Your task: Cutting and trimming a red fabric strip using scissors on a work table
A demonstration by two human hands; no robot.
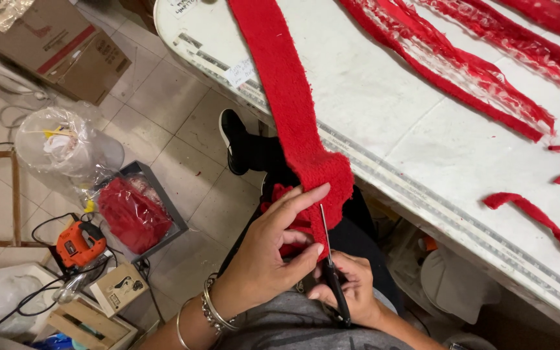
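Honestly, from my seat the worry is my left hand (273,249), pinching the red fleece strip (293,116) hanging off the worktop (422,155) edge at 12 o'clock: its fingertips sit beside the scissors (332,272) clasped in my right hand (351,291), so a hasty snip could nick them.

On the tiled floor (163,110): a brown cardboard box (59,48), an orange power tool (80,243), a clear plastic bag (59,149), and 1 bag of red scraps (134,214).
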